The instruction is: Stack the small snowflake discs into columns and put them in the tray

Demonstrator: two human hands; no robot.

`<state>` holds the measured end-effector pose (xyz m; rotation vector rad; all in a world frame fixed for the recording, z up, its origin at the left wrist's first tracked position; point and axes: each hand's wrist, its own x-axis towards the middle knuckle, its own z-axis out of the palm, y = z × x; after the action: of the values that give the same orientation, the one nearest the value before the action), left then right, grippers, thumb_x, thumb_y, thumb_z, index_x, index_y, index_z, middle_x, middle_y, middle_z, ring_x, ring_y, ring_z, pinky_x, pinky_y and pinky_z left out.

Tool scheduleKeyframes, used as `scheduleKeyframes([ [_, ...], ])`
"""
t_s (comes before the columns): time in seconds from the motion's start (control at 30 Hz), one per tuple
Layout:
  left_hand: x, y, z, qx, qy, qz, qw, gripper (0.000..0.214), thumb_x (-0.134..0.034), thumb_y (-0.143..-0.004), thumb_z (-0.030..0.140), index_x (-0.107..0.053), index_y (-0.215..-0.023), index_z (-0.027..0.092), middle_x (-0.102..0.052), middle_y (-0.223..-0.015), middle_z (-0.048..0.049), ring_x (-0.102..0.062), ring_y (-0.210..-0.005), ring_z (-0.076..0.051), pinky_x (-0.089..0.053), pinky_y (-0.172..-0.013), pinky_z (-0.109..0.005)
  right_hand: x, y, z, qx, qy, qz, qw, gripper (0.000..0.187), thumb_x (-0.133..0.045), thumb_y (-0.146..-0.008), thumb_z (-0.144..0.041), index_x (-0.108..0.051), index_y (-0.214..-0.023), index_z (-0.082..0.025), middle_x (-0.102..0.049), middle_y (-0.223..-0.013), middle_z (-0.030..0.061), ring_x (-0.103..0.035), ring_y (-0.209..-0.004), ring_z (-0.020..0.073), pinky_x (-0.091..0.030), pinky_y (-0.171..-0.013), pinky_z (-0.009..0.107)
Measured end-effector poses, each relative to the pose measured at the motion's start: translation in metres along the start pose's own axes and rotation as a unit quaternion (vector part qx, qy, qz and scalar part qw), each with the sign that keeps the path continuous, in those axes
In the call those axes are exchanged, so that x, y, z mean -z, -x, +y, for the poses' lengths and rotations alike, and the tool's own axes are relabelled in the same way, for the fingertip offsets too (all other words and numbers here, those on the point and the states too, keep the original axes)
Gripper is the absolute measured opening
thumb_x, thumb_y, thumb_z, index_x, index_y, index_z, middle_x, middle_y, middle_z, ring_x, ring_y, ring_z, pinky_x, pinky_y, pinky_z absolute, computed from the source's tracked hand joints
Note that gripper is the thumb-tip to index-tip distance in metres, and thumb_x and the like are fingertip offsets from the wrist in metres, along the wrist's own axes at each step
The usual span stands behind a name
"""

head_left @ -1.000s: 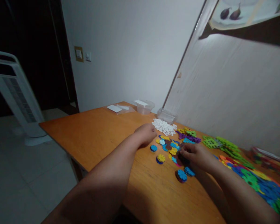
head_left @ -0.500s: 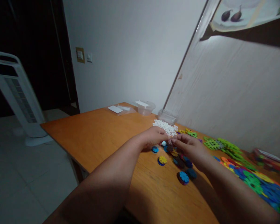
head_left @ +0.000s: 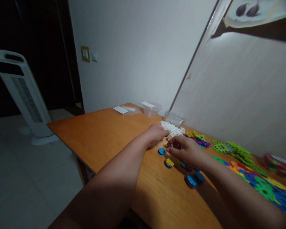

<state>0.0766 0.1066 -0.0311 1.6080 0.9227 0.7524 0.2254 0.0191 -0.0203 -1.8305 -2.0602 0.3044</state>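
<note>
My left hand [head_left: 157,133] is over the table beside the white plastic pieces [head_left: 173,128], its fingers curled; whatever they hold is hidden. Close by on the right, my right hand [head_left: 184,148] pinches a small notched plastic disc [head_left: 170,145], dark red and partly covered by the fingers. Below the hands are a small blue stack of discs [head_left: 161,151], a stack with a yellow top [head_left: 169,163] and, nearer me, a larger blue-topped stack [head_left: 191,181]. More dark discs lie partly hidden under my right wrist.
Bright green linking pieces [head_left: 220,147] and a multicoloured heap [head_left: 263,187] spread along the right side. Purple pieces [head_left: 203,143] lie beyond my right hand. A clear tub [head_left: 152,109], clear box [head_left: 173,118] and flat plastic bag [head_left: 127,110] sit near the wall.
My hands, together before, have come apart: the left moved up and away, the right drew slightly back with its fingers curled. The camera view shifted a little left.
</note>
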Motion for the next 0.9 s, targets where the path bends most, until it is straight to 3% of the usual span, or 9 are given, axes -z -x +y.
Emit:
scheduleKeyframes([
  [0.2,0.002,-0.009,-0.011,-0.023,-0.026,0.026,0.999,0.023,-0.058,-0.078,0.025,-0.045,-0.06,0.018,-0.04,-0.05,0.0051,-0.033,-0.046,-0.008,-0.021,-0.046,-0.025,-0.011,-0.005,-0.009,-0.009,-0.001,-0.081,0.997,0.016,-0.07,-0.075,-0.032,-0.071,-0.088,-0.023,-0.072,-0.076,0.0013,-0.062,-0.066,0.0166,-0.039,-0.056,0.024],
  [0.47,0.001,-0.01,-0.013,-0.012,-0.023,0.033,0.999,0.02,-0.058,-0.075,0.026,-0.044,-0.062,0.019,-0.037,-0.047,0.0056,-0.032,-0.043,-0.008,-0.02,-0.045,-0.025,-0.015,-0.014,-0.007,-0.01,0.032,-0.088,0.996,0.023,-0.073,-0.072,-0.037,-0.07,-0.091,-0.024,-0.073,-0.078,0.0018,-0.064,-0.069,0.0181,-0.04,-0.057,0.025],
  [0.63,0.001,-0.018,-0.021,-0.028,-0.038,0.046,0.998,0.016,-0.059,-0.073,0.026,-0.049,-0.064,0.018,-0.039,-0.049,0.0052,-0.034,-0.045,-0.008,-0.023,-0.046,-0.024,-0.018,-0.018,-0.005,-0.02,0.011,-0.125,0.992,0.016,-0.071,-0.075,-0.035,-0.071,-0.086,-0.023,-0.072,-0.072,0.0017,-0.062,-0.062,0.0168,-0.037,-0.051,0.024],
  [0.77,0.0,-0.024,-0.026,-0.044,-0.044,0.052,0.997,0.016,-0.059,-0.073,0.027,-0.05,-0.063,0.018,-0.041,-0.051,0.0045,-0.036,-0.048,-0.009,-0.025,-0.047,-0.023,-0.022,-0.02,-0.005,-0.019,0.005,-0.117,0.993,0.014,-0.07,-0.075,-0.033,-0.069,-0.084,-0.022,-0.071,-0.072,0.0014,-0.061,-0.062,0.0155,-0.037,-0.051,0.023],
  [0.9,0.001,-0.023,-0.025,-0.045,-0.037,0.051,0.997,0.014,-0.059,-0.071,0.024,-0.05,-0.062,0.018,-0.04,-0.05,0.0048,-0.035,-0.047,-0.008,-0.023,-0.047,-0.023,-0.017,-0.02,-0.004,-0.028,0.006,-0.099,0.995,0.025,-0.072,-0.074,-0.042,-0.068,-0.088,-0.021,-0.069,-0.071,0.0012,-0.059,-0.061,0.0151,-0.036,-0.05,0.023],
])
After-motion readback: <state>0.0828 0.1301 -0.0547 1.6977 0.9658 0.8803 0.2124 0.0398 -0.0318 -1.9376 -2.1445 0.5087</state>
